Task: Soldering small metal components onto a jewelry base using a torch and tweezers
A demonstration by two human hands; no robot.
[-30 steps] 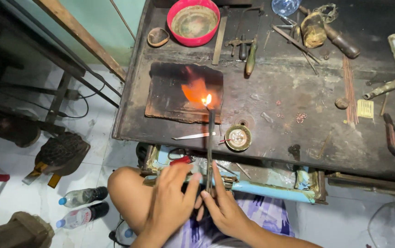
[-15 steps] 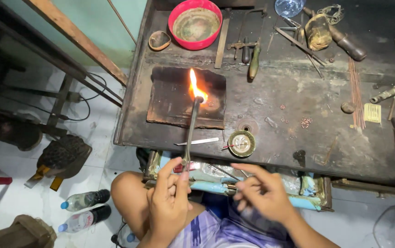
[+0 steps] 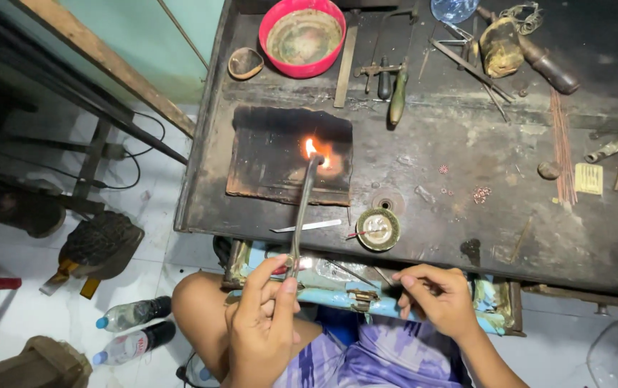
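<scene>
Torch [image 3: 300, 215] in clenched left-hand fingers [image 3: 269, 284], flame over charred block [image 3: 273, 154] on dark workbench [image 3: 467, 215]; right fingers [image 3: 424, 284] curled, grasp unclear.

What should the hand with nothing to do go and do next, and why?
Probably the right hand should reach for the tweezers on the bench. The left hand holds the torch, whose flame burns on the charred block, and the right hand seems empty near the drawer.
</scene>
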